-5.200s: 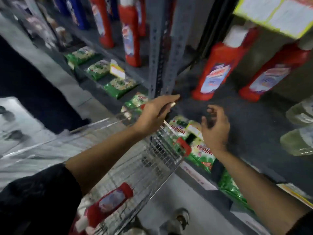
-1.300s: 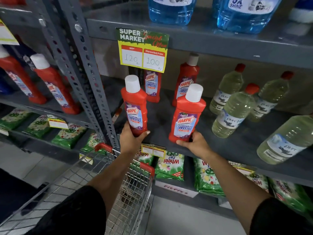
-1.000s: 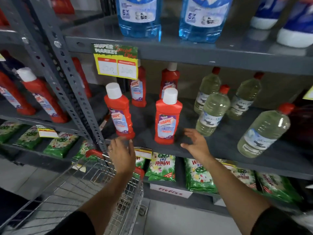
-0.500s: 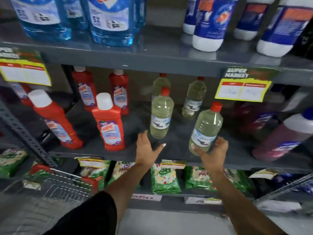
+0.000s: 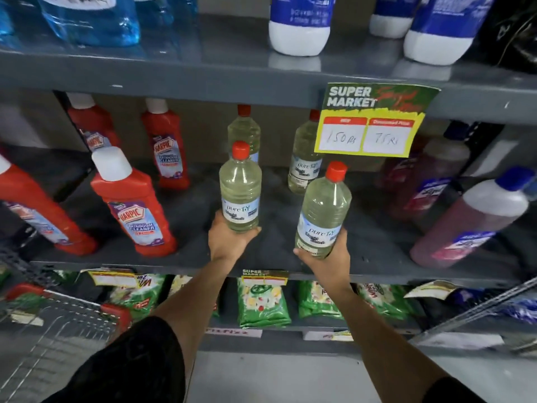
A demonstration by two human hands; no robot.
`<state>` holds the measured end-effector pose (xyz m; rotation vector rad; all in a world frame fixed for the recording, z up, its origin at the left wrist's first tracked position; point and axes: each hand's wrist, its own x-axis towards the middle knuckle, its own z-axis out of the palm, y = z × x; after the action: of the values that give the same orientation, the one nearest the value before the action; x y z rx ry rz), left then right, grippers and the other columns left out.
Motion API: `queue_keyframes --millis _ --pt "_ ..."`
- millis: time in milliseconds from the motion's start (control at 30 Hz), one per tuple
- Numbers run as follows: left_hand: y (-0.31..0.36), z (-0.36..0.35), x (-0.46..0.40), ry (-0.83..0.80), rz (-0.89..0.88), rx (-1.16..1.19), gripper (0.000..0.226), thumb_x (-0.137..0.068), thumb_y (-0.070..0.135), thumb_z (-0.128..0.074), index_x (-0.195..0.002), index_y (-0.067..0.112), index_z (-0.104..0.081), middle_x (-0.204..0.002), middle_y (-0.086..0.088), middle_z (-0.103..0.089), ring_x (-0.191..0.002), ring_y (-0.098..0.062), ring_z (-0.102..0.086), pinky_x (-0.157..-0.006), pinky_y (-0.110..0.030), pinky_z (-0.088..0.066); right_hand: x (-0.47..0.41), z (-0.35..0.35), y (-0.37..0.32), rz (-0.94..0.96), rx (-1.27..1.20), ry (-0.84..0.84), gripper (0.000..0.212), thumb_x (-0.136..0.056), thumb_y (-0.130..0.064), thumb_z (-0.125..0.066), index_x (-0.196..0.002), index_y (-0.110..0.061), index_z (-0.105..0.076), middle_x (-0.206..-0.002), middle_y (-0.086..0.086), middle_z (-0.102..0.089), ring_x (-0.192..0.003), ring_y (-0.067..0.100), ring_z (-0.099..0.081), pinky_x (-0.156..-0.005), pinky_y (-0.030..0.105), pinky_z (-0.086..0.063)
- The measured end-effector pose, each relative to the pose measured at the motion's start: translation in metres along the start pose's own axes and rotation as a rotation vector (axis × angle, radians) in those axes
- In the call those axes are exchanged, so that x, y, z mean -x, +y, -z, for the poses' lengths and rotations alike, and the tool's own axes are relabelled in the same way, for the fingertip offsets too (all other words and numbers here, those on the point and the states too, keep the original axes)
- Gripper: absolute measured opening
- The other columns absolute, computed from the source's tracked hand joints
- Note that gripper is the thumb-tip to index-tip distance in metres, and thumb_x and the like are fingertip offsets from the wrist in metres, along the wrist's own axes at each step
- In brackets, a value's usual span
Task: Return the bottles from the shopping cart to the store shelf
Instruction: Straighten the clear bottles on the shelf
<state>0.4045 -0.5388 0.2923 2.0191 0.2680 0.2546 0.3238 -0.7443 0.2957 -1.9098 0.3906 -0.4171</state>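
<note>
My left hand (image 5: 228, 242) grips the base of a clear bottle of pale yellow liquid with a red cap (image 5: 240, 187), upright on the grey middle shelf (image 5: 189, 257). My right hand (image 5: 331, 257) grips a second such bottle (image 5: 322, 210), tilted slightly right near the shelf's front edge. Two more clear bottles (image 5: 305, 158) stand behind them. Red Harpic bottles with white caps (image 5: 130, 202) stand to the left on the same shelf. The wire shopping cart (image 5: 58, 324) with red corners sits at the lower left; its contents are blurred.
A yellow price tag (image 5: 369, 123) hangs from the upper shelf edge. Blue and white bottles (image 5: 299, 24) stand on the top shelf. Pink bottles (image 5: 470, 219) lean at the right. Green detergent packets (image 5: 261, 303) fill the shelf below.
My hands let go of the two red Harpic bottles on the shelf, moved right, and now each has closed around a clear bottle. The view shifted right with them.
</note>
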Motion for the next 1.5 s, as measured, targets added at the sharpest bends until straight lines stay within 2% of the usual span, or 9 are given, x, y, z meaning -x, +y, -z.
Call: queue_keyframes --millis 167,633,767,867,1000,1133,1267,1367,1500 --pt "-0.009 0.013 0.027 -0.044 0.008 0.004 0.074 -0.051 0.037 -0.088 -0.115 0.02 -0.053 -0.112 0.002 -0.069 -0.103 -0.019 -0.065 -0.086 -0.031 -0.051 0.003 0.004 0.008 -0.006 -0.017 -0.046 0.087 -0.051 -0.032 -0.093 -0.122 -0.028 -0.043 -0.114 -0.009 -0.067 -0.107 0.011 -0.064 -0.093 0.041 -0.054" --pt "-0.014 0.038 0.043 -0.213 -0.03 -0.055 0.094 -0.045 0.044 -0.091 -0.122 0.02 -0.042 -0.118 0.002 -0.064 -0.107 -0.018 -0.062 -0.088 -0.034 -0.051 0.003 0.011 0.014 0.036 0.004 -0.144 0.096 -0.058 -0.02 -0.091 -0.136 -0.029 -0.036 -0.118 -0.014 -0.064 -0.111 0.007 -0.06 -0.099 0.033 -0.049" --pt "-0.017 0.042 0.039 -0.239 -0.05 -0.088 0.092 -0.047 0.037 -0.093 -0.121 0.016 -0.042 -0.118 -0.001 -0.064 -0.108 -0.022 -0.062 -0.088 -0.033 -0.05 0.003 0.012 0.012 0.022 -0.093 -0.194 0.113 -0.06 -0.015 -0.091 -0.147 -0.028 -0.021 -0.138 -0.007 -0.053 -0.125 0.007 -0.052 -0.107 0.031 -0.042" --pt "-0.017 0.048 0.038 -0.24 -0.037 -0.089 0.097 -0.045 0.041 -0.093 -0.123 0.017 -0.042 -0.122 -0.002 -0.063 -0.111 -0.023 -0.061 -0.094 -0.038 -0.05 0.013 0.025 0.015 -0.041 -0.211 -0.081 0.11 -0.074 -0.017 -0.082 -0.153 -0.026 -0.006 -0.153 0.005 -0.035 -0.14 0.013 -0.035 -0.115 0.031 -0.029" --pt "-0.014 0.046 0.04 -0.266 -0.052 -0.091 0.097 -0.048 0.039 -0.094 -0.127 0.017 -0.041 -0.126 -0.005 -0.062 -0.114 -0.026 -0.059 -0.097 -0.039 -0.048 0.026 0.079 0.03 -0.043 -0.23 0.325 0.093 -0.076 -0.031 -0.079 -0.15 -0.022 -0.022 -0.152 0.005 -0.035 -0.139 0.015 -0.035 -0.116 0.036 -0.03" --pt "-0.01 0.041 0.043 -0.273 -0.055 -0.081 0.094 -0.052 0.034 -0.093 -0.128 0.015 -0.041 -0.127 -0.007 -0.062 -0.115 -0.027 -0.058 -0.096 -0.038 -0.046 0.002 0.142 0.05 -0.084 -0.112 0.593 0.115 -0.063 -0.039 -0.087 -0.15 -0.007 -0.019 -0.153 0.011 -0.031 -0.142 0.021 -0.03 -0.119 0.033 -0.023" --pt "-0.011 0.038 0.043 -0.244 -0.051 -0.086 0.091 -0.052 0.033 -0.094 -0.126 0.016 -0.044 -0.122 -0.005 -0.064 -0.113 -0.026 -0.06 -0.094 -0.035 -0.047 -0.034 0.178 0.068 -0.201 0.065 0.485 0.133 -0.055 -0.037 -0.092 -0.151 0.0 -0.008 -0.154 0.019 -0.031 -0.142 0.027 -0.032 -0.111 0.023 -0.022" --pt "-0.013 0.037 0.042 -0.243 -0.04 -0.088 0.091 -0.05 0.037 -0.094 -0.125 0.023 -0.044 -0.122 -0.002 -0.064 -0.111 -0.025 -0.06 -0.095 -0.039 -0.049 -0.049 0.19 0.077 -0.185 0.149 0.419 0.109 -0.053 -0.034 -0.093 -0.141 -0.01 -0.034 -0.134 0.014 -0.055 -0.122 0.032 -0.055 -0.101 0.034 -0.042" --pt "-0.012 0.036 0.043 -0.238 -0.027 -0.085 0.091 -0.052 0.035 -0.093 -0.127 0.021 -0.043 -0.124 -0.003 -0.062 -0.112 -0.025 -0.059 -0.096 -0.038 -0.047 -0.049 0.191 0.081 -0.135 0.141 0.442 0.094 -0.055 -0.029 -0.093 -0.134 -0.016 -0.043 -0.126 0.008 -0.062 -0.112 0.025 -0.06 -0.092 0.027 -0.042"
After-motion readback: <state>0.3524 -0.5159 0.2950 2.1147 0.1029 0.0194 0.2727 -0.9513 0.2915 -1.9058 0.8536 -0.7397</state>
